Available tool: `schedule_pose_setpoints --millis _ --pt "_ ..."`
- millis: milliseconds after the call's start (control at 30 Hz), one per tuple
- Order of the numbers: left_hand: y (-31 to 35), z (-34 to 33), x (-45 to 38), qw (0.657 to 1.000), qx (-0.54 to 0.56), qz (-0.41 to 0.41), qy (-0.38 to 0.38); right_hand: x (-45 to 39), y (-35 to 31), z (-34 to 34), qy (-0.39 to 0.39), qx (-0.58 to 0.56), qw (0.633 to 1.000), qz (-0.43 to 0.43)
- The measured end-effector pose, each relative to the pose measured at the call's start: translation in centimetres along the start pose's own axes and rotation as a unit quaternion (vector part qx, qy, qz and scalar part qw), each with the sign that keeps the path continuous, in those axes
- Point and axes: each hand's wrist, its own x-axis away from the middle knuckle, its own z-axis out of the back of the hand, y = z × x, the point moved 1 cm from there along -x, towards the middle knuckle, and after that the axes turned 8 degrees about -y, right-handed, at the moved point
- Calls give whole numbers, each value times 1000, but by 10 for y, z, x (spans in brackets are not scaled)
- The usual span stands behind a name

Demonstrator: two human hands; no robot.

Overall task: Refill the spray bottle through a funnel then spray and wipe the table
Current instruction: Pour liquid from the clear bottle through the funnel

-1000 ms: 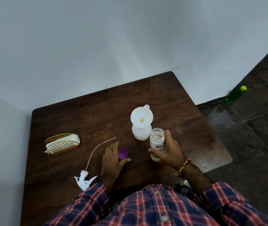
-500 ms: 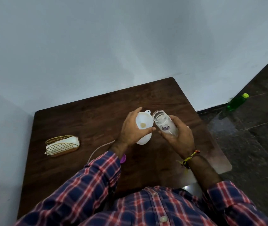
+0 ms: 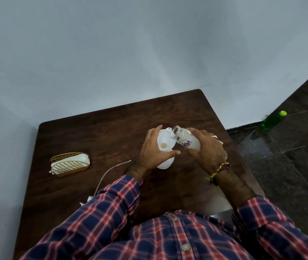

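Observation:
A white funnel (image 3: 164,142) sits in the neck of the white spray bottle (image 3: 166,163) near the middle of the dark wooden table (image 3: 100,132). My left hand (image 3: 152,153) grips the funnel's rim, thumb at the front and fingers at the back. My right hand (image 3: 206,149) holds a clear refill bottle (image 3: 185,140) with a purple label, tilted so its open mouth hangs over the funnel's right edge. The spray head's tube (image 3: 112,169) lies to the left, the white trigger mostly hidden by my sleeve.
A gold wire basket (image 3: 69,163) with white folded cloth stands at the table's left. A purple cap (image 3: 141,182) peeks out by my left cuff. A green bottle (image 3: 273,121) stands on the dark floor to the right. Walls close in behind and left.
My left hand left the purple cap and took the funnel. My right hand lifted the clear bottle from the table and has tipped it further toward the funnel.

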Motion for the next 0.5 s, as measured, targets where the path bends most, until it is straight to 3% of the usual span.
schedule_pose_setpoints --millis 500 --pt "-7 -3 -1 999 23 -24 39 -6 -8 10 -19 81 997 6"
